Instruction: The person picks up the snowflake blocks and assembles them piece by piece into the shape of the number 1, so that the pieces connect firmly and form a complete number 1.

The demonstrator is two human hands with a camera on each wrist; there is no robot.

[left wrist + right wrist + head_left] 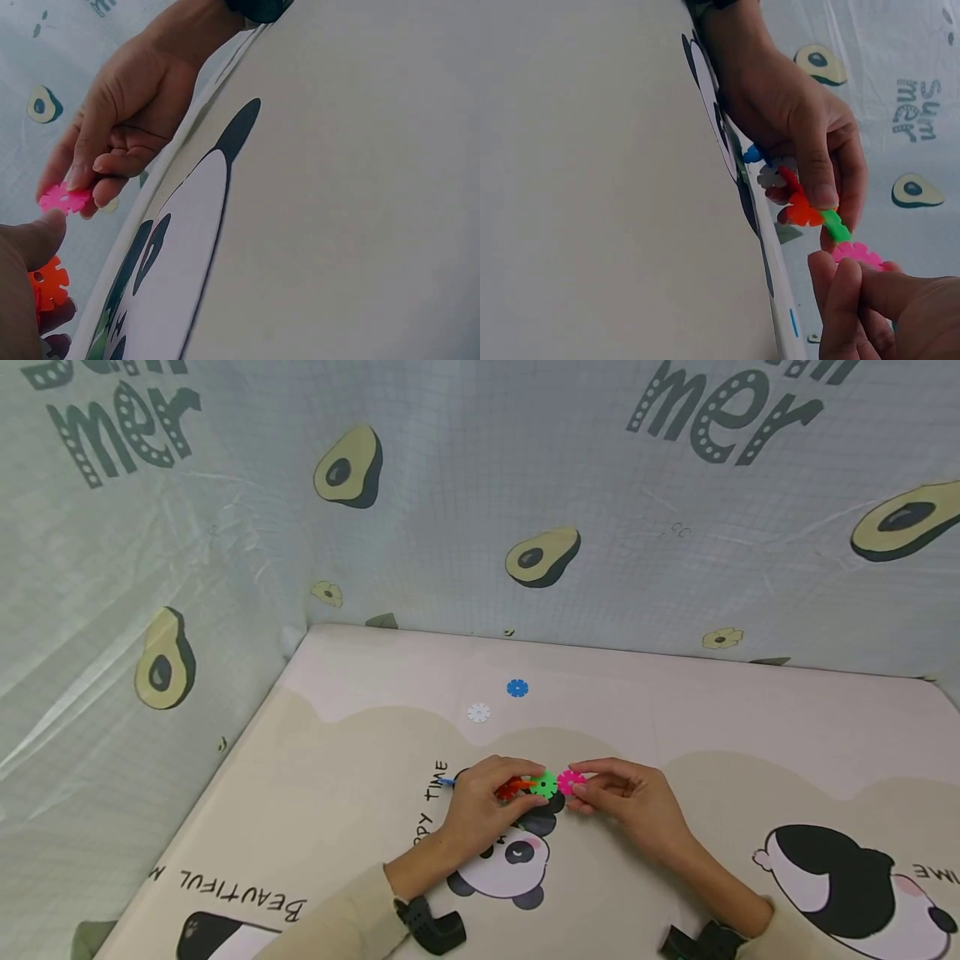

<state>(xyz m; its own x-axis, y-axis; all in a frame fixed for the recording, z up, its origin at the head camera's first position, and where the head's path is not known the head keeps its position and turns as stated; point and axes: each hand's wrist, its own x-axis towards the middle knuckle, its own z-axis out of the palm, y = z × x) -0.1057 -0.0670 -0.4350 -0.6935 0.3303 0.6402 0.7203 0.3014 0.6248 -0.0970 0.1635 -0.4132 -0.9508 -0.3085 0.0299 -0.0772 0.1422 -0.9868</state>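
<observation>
Beige left sleeve (337,917) nearest my camera; two hands working over the table (390,672).
Left to right, I have the left hand (487,797) reaching inward, thumb and fingers pinching a chain of notched discs (510,789) beside its green disc (544,786), likely to leave that rim exposed; a white disc (478,713) and blue disc (517,688) lie loose beyond; the pink disc (571,782) meets the green one, whether slotted I cannot tell; the right hand (637,795) pinches it, wrist angled inward, probably for edge alignment.
</observation>
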